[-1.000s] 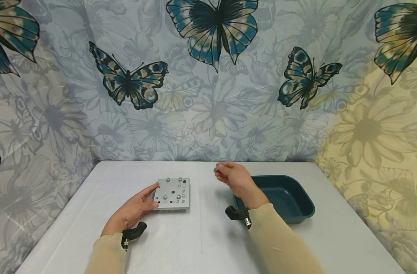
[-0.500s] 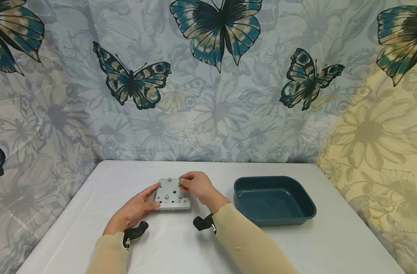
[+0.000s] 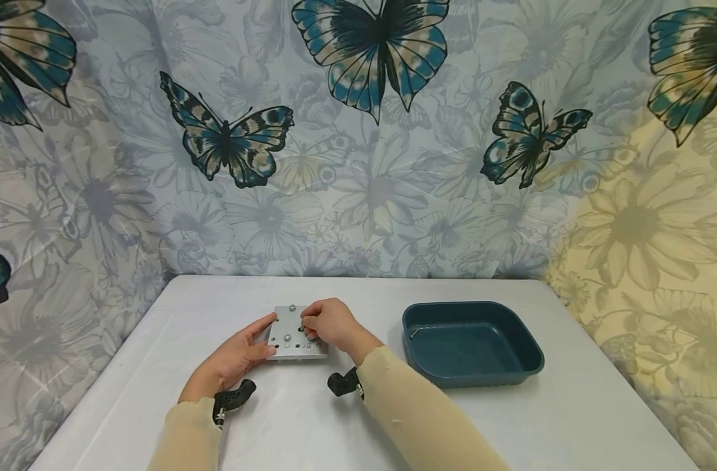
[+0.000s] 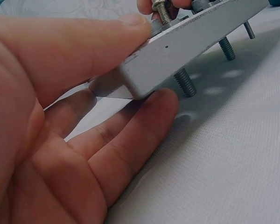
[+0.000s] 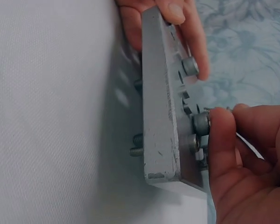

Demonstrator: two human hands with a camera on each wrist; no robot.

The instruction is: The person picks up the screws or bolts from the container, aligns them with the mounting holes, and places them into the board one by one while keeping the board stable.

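My left hand [image 3: 231, 356] grips the left edge of a silver metal plate [image 3: 282, 322], thumb on top and fingers beneath in the left wrist view. The plate is raised above the white cloth, and threaded shanks of several screws [image 4: 185, 83] poke out below. Over the plate's right part, my right hand [image 3: 336, 325] pinches a small screw [image 4: 163, 11], its thread tilted close over the top face. Around it stand socket-head screws [image 5: 190, 66] and smaller fasteners, with dark holes between them. Fingers partly hide the pinched screw in the right wrist view.
A dark teal tray [image 3: 473, 378] stands to the right on the white-covered table [image 3: 358, 418], with a small screw [image 3: 415, 332] at its left inside. A butterfly-print cloth [image 3: 382, 216] hangs behind the table's back edge.
My right hand has come left from beside the tray to the plate with the screw, then shifted slightly toward the plate's middle. The left hand keeps its grip on the plate.
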